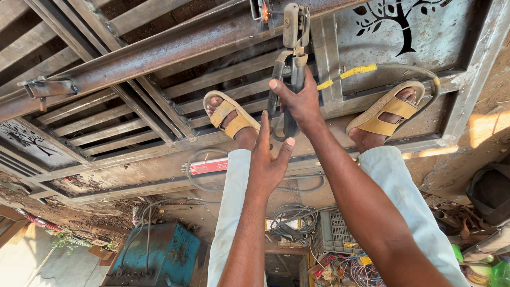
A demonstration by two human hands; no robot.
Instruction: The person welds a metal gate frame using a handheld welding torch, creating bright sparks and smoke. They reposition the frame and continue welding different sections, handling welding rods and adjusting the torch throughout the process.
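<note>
My right hand (298,101) is shut around the handle of a metal welding electrode holder (292,37), which points away from me at a rusty steel bar (159,50) of a gate frame. A glow shows at the holder's tip. My left hand (268,159) is just below, fingers spread, with index finger and thumb beside the lower end of the handle; whether it touches is unclear. A grey cable with yellow tape (356,70) runs off to the right. My feet in tan sandals (231,117) (385,109) stand on the frame.
The gate has slatted bars (101,127) and a sheet panel with a tree cutout (404,26). A red electrode packet (210,166) lies by my left leg. Near me are a blue welding machine (159,255), coiled wires (292,218) and a grey crate (334,234).
</note>
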